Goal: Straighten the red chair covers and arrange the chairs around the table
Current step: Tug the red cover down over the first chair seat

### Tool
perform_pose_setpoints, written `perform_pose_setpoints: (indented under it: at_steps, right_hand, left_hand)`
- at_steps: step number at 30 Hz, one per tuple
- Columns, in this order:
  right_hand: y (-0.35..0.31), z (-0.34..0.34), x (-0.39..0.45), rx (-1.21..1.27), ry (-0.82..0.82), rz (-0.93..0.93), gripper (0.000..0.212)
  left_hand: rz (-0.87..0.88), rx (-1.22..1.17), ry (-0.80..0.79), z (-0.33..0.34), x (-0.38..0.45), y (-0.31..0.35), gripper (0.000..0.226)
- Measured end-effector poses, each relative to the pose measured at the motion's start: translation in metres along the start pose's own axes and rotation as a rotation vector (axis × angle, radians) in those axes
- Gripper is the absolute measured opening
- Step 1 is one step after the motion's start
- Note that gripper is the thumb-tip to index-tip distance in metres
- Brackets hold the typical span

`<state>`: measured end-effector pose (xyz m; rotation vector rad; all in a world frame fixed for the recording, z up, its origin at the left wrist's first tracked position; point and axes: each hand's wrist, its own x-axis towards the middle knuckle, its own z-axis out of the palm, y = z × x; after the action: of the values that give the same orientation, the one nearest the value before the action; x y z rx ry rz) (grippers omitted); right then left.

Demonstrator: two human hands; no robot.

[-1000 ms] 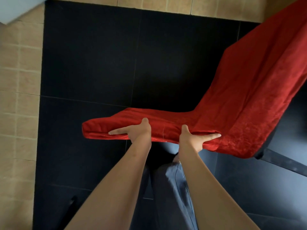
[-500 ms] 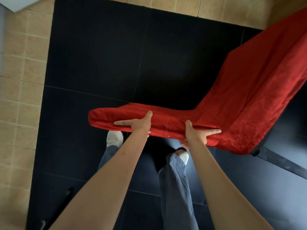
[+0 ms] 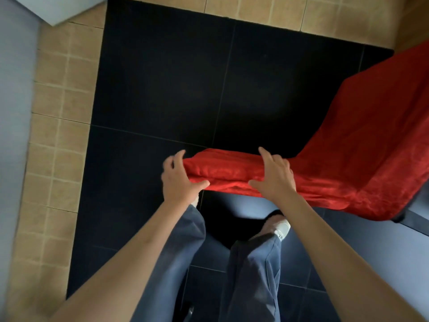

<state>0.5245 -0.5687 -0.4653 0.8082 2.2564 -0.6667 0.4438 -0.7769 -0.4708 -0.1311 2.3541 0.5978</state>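
Two arms: both bare, stretched forward and down from 6 o'clock toward the chair seat.
Left hand (image 3: 177, 180): at the seat's 9 o'clock end, fingers spread and loosely curled around the cover's edge, thumb under the near edge; touching, though a firm grip cannot be told.
Right hand (image 3: 274, 177): laid over the seat's front edge, fingers fairly straight on top, thumb out toward 9 o'clock.
Cover (image 3: 348, 159): red, on the chair, seat at centre, back rising toward 2 o'clock.
Floor (image 3: 185, 89): dark tiles, tan tiles at 9 and 12 o'clock.
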Motion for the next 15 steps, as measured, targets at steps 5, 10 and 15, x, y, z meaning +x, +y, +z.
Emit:
perform_pose_setpoints:
  at_steps: [5,10,15]
  right_hand:
    - [-0.026,0.016,0.021,-0.076,-0.232,0.002,0.105]
    - [-0.023,0.027,0.033,-0.098,-0.191,0.028,0.098]
    - [-0.017,0.033,0.033,-0.068,-0.118,0.011,0.091]
  left_hand:
    - [0.152,0.052,-0.333,-0.012,0.043,-0.017,0.092]
    - [0.23,0.037,-0.302,-0.001,0.056,-0.03,0.085]
    - [0.228,-0.006,-0.25,0.003,0.059,-0.035,0.078]
